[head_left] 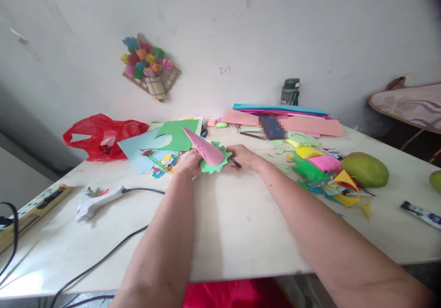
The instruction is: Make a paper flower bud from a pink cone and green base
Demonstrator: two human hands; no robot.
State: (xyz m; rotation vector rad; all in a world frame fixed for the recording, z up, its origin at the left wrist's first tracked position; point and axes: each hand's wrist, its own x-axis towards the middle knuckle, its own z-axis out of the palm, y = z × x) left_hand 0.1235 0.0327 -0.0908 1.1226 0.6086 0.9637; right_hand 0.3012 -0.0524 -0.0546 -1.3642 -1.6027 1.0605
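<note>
A pink paper cone (208, 152) stands tilted on a green paper base (216, 166) with a jagged, toothed rim, held just above the table. My left hand (190, 163) is closed on the left side of this piece. On its right, my right hand (245, 157) is closed near the green rim. From the right fingers pokes a thin dark tool (234, 162); whether it is a pen or a scissor blade I cannot tell. Left of my left hand lie small paper cutouts, among them a blue paper flower (158, 173) and a green stem (156, 162).
A white glue gun (98, 203) and a power strip (37, 207) lie left. A red plastic bag (99, 133) and green paper sheet (177, 135) sit behind. Coloured clay packets (312, 170), paper scraps (344, 193) and a green mango (365, 169) are right. A bottle (290, 92) stands at the wall.
</note>
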